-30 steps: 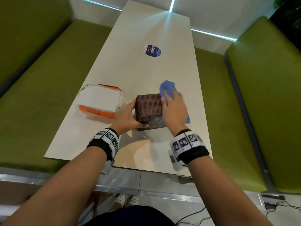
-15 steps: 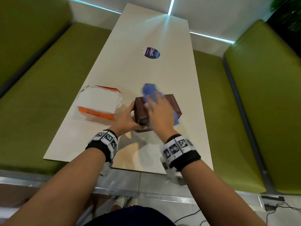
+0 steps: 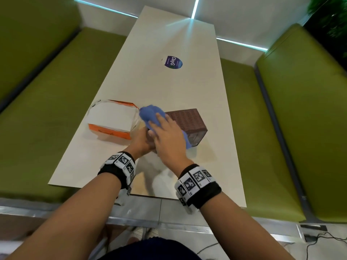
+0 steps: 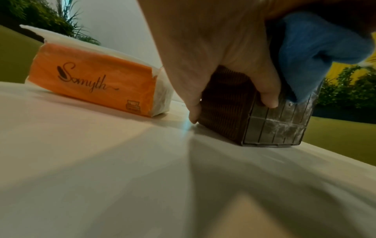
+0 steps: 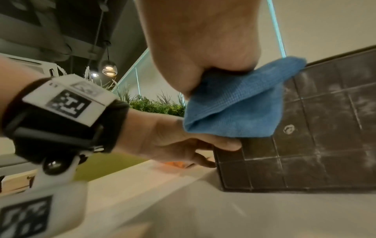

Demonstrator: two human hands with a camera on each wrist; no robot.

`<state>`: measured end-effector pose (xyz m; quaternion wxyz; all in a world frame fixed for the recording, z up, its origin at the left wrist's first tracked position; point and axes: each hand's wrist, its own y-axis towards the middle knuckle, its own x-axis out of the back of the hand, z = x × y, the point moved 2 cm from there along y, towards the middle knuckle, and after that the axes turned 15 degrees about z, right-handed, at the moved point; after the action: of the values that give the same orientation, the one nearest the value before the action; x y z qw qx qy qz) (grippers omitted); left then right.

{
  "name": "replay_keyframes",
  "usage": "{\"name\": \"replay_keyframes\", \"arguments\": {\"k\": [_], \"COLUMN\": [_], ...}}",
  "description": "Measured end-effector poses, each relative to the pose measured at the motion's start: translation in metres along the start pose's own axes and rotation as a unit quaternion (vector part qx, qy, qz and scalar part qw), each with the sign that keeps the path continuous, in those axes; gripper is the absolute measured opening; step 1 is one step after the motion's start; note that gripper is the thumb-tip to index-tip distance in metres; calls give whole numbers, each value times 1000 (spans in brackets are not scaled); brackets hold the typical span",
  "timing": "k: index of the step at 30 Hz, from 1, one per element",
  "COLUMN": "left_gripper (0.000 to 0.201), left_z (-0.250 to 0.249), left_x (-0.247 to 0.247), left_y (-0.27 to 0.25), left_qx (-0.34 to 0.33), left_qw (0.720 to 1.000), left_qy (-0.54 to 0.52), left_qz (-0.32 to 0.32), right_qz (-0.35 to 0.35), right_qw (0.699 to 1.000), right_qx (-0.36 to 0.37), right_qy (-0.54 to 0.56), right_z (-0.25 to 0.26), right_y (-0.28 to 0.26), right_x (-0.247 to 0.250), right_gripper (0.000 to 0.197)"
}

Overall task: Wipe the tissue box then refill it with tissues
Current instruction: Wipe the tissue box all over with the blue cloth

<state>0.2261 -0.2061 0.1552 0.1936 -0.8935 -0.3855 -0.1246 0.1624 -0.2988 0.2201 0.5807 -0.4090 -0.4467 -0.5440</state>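
A brown woven tissue box lies on its side on the white table, its dusty gridded base facing me. My left hand grips its near left corner, thumb on the base. My right hand presses a blue cloth on the box's top left edge; the cloth hangs over the base. An orange pack of white tissues lies just left of the box, its printed side toward me.
Green padded benches run along both sides of the table. A round dark sticker sits further up the tabletop. The table's near edge is close to my wrists. Plants stand beyond the benches.
My right hand has swept the blue cloth from the box's right side across its top to the left edge. The left hand kept its hold on the box.
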Motion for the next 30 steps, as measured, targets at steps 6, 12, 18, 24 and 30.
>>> {"name": "replay_keyframes", "arguments": {"k": [6,12,18,24,30], "left_gripper": [104,97,94,90,99], "left_z": [-3,-2,-4,-3,-7], "left_x": [1,-2,-3,-3,-2], "left_y": [-3,-5,-4,-8,-11], "left_qx": [-24,-48,-43,-36,-53], "left_qw": [1000,999,999,999,997], "left_qy": [-13,-13,0,-28,-48], "left_qz": [4,-8,-13,-21,-2], "right_qz": [-17,3,35,43,7], "right_qw": [987,927,984,987,901], "right_qx": [-157,-343,-174,-152,-310], "right_qy": [39,154,10,-30,302], "right_z": [-70,-105,-18,-30,-110], "right_y": [11,20,9,11,12], "right_x": [25,45,8,14,52], "right_gripper": [40,41,45,44,35]}}
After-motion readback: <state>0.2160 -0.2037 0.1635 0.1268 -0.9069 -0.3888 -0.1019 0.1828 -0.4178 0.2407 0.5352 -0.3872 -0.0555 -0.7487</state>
